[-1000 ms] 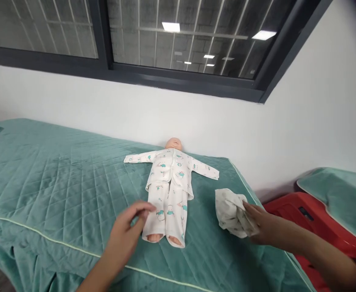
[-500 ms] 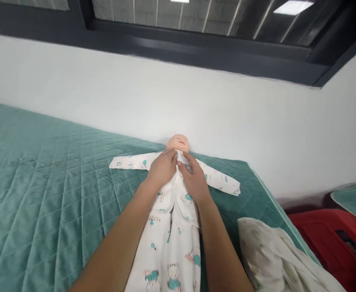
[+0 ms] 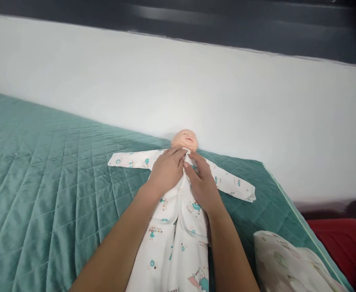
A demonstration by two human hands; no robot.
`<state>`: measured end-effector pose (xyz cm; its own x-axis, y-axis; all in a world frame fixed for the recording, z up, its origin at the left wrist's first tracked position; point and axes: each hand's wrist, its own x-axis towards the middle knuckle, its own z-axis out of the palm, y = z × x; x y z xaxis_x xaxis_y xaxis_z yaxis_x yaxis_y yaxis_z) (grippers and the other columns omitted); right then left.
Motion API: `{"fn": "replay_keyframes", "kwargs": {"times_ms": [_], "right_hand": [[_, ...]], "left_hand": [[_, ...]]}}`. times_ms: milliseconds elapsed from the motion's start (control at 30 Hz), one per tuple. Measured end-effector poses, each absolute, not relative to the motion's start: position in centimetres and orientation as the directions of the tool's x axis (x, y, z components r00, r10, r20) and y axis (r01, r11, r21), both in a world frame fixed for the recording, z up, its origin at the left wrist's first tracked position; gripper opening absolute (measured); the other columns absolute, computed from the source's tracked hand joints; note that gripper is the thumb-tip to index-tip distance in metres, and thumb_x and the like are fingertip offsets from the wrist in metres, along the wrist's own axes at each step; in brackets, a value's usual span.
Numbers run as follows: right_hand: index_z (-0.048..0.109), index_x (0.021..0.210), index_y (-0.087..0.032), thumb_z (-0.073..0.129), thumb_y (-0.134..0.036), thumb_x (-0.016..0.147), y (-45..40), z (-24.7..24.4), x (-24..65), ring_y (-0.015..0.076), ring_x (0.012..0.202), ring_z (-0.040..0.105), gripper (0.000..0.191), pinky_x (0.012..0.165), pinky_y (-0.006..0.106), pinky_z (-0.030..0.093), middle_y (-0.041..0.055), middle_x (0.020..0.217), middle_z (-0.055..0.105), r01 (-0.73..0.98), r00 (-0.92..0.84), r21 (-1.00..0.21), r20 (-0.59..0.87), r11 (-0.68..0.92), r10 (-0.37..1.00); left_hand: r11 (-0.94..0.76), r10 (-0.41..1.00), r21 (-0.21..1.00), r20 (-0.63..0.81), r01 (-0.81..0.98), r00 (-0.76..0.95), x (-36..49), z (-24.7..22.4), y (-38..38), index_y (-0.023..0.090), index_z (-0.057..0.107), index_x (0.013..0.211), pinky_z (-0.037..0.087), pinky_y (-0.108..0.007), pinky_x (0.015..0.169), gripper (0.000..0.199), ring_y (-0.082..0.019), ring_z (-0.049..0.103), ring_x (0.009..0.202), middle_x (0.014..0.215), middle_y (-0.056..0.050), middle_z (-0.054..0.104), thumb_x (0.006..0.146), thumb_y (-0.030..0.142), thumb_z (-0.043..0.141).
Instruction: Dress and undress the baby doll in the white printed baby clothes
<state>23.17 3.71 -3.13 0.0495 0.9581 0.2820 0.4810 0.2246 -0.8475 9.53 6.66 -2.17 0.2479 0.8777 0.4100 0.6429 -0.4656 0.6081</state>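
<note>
A baby doll (image 3: 185,138) lies on its back, its head by the wall. It wears a white baby top (image 3: 169,207) with teal and pink prints, the sleeves spread out to both sides and the front parting below the chest. White printed pants (image 3: 162,259) cover the legs. Just under the doll's chin, my left hand (image 3: 169,168) rests on the top with its bent fingers at the neckline. Facing it, my right hand (image 3: 202,178) curls thumb and fingers around the other side of the front edge. The fingertips partly hide the fastening.
A green quilted bed cover (image 3: 62,194) spreads under the doll, its edge running down on the right. A crumpled pale printed cloth (image 3: 287,259) lies at the lower right. Beyond the edge stands a red object (image 3: 345,239). The white wall (image 3: 165,89) rises behind.
The camera view has tilted down and come slightly closer, so the window is mostly out of sight. Both hands stay at the top's neckline with barely any finger movement.
</note>
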Motion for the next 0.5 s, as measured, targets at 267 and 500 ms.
{"fn": "replay_keyframes", "kwargs": {"times_ms": [267, 500], "right_hand": [[0.056, 0.133, -0.025, 0.046, -0.051, 0.093, 3.86, -2.78, 23.40, 0.0256, 0.145, 0.031, 0.049, 0.121, 0.050, 0.023, 0.0067, 0.155, 0.039, 0.575, -0.033, -0.781, 0.277, 0.245, 0.960], [0.056, 0.133, -0.026, 0.044, -0.048, 0.095, 3.89, -3.07, 23.36, 0.0255, 0.144, 0.033, 0.045, 0.120, 0.050, 0.026, 0.0063, 0.152, 0.043, 0.608, -0.076, -0.733, 0.331, 0.307, 0.941]], "left_hand": [[-0.451, 0.888, 0.628, 0.384, 0.634, 0.252, 9.44, -1.98, 6.61, 0.024, 0.060, 0.127, 0.042, -0.036, 0.107, 0.038, -0.022, 0.051, 0.128, 0.140, -0.003, 0.056, 0.099, 0.021, 0.036], [-0.445, 0.893, 0.654, 0.380, 0.612, 0.242, 9.43, -2.00, 6.70, 0.025, 0.060, 0.128, 0.044, -0.035, 0.101, 0.039, -0.022, 0.054, 0.122, 0.135, -0.002, 0.059, 0.099, 0.021, 0.035]]}}
